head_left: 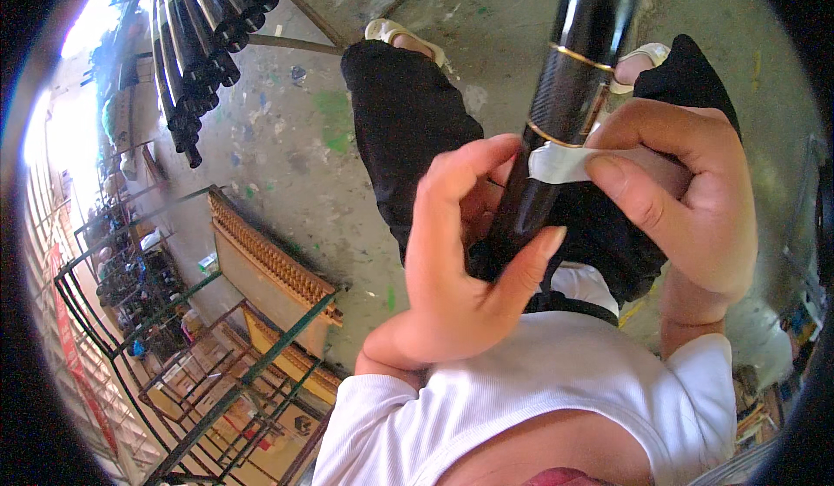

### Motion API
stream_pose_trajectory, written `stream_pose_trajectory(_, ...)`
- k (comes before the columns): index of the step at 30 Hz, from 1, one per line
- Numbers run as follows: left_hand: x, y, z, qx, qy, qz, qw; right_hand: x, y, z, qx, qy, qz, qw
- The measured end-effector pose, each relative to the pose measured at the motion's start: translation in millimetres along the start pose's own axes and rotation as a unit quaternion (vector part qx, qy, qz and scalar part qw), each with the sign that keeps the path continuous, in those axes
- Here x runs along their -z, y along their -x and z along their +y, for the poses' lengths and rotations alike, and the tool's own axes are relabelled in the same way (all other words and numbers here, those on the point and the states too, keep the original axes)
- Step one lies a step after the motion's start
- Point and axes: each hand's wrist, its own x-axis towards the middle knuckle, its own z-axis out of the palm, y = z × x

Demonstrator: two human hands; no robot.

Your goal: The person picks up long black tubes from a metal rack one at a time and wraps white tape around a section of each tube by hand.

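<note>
a grey concrete floor (278,138), blotched with green and white paint, spreads below; a bundle of black tubes (198,52) hangs at upper left, and a green metal frame (278,343) stands at lower left beside a wooden rack (274,256) with a knobbed edge.

in front of the person's white shirt (556,360) and black trousers (404,130), one glossy black tube (578,26) lies between the two hands. its long axis slants from the top edge, right of centre, down and a little left into the left hand (456,269). those fingers curl about its lower part, thumb on the near side; how firmly they press i cannot tell. the right hand (695,195) is to the tube's right, thumb and forefinger pinching a white strip (556,165). the strip lies across the tube, roughly square to its axis, free end on the near face just below the lower gold ring (556,141). the left hand is nearer the tube's lower end, the right nearer the ring.

a narrow gold marking (599,111) runs lengthwise by the tube's right edge, between the lower ring and the upper gold ring (580,57); whether it is writing, i cannot tell. the strip shows no legible print.
</note>
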Motion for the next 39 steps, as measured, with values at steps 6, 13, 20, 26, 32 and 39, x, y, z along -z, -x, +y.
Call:
stream_pose_trajectory(6, 12, -5, -4, 0.144, 0.187, -0.004, 0.972, 23, 8, 12, -0.101, -0.005, -0.014, 0.995)
stream_pose_trajectory(13, 17, -8, -5, 0.182, 0.285, 0.014, 0.941, 26, 34, 0, -0.056, 0.037, 0.098, 0.993)
stream_pose_trajectory(20, 21, -5, -7, 0.18, 0.342, -0.025, 0.922, 25, 22, 4, -0.102, 0.062, 0.059, 0.991)
stream_pose_trajectory(26, 1, -8, 2, 0.193, 0.27, 0.068, 0.941, 26, 17, 0, -0.079, 0.074, 0.053, 0.993)
stream_pose_trajectory(32, 4, -7, -2, 0.191, 0.33, 0.076, 0.921, 18, 14, 1, -0.085, 0.055, 0.042, 0.994)
stream_pose_trajectory(39, 7, -6, -8, 0.187, 0.291, 0.06, 0.936, 15, 15, -2, -0.068, 0.054, 0.054, 0.995)
